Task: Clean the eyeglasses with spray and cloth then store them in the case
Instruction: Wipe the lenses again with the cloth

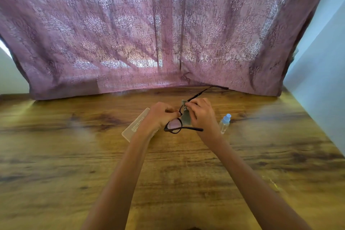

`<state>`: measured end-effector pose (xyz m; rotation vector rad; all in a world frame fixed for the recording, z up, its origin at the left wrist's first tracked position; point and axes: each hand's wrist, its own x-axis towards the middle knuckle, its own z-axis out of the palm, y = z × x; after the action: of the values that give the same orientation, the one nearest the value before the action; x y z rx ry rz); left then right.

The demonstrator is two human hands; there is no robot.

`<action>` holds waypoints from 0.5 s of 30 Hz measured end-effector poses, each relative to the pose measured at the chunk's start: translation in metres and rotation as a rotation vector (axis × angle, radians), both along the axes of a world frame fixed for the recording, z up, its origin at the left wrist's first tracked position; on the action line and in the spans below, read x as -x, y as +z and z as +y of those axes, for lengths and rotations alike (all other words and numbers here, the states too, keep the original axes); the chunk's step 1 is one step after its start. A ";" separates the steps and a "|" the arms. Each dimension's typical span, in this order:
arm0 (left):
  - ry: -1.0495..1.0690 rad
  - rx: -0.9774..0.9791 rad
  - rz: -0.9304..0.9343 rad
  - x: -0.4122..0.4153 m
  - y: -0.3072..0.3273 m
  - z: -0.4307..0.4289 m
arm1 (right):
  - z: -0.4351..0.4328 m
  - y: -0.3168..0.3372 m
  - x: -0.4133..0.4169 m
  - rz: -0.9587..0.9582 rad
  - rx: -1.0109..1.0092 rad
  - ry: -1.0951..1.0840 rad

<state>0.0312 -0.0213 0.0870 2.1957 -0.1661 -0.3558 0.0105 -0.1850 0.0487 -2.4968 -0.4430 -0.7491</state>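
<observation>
Black-framed eyeglasses (174, 126) are held above the wooden table (74, 155), temples unfolded. My left hand (160, 115) grips the frame near the bridge. My right hand (202, 114) pinches a small grey-green cloth (185, 116) over the far lens, which the cloth and fingers hide. One temple points away toward the curtain, the other runs right under my right wrist. A pale, semi-clear eyeglass case (133, 129) lies on the table below my left wrist, partly covered by it. A small clear spray bottle (225, 123) with a blue cap lies just right of my right hand.
A mauve patterned curtain (168, 33) hangs along the table's far edge and brushes the tabletop. A pale wall (321, 80) borders the table on the right.
</observation>
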 end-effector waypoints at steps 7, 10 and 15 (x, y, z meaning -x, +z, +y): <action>0.016 -0.008 -0.019 -0.005 -0.004 0.003 | 0.001 0.006 0.006 0.056 -0.030 0.135; 0.023 0.026 -0.007 -0.005 -0.007 0.004 | -0.004 0.009 0.007 0.070 -0.010 0.158; 0.019 0.021 -0.011 -0.005 -0.006 0.003 | -0.015 0.013 0.005 0.059 0.046 0.092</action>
<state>0.0365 -0.0179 0.0811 2.1779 -0.1544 -0.3298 0.0051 -0.2004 0.0616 -2.5147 -0.5554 -0.6341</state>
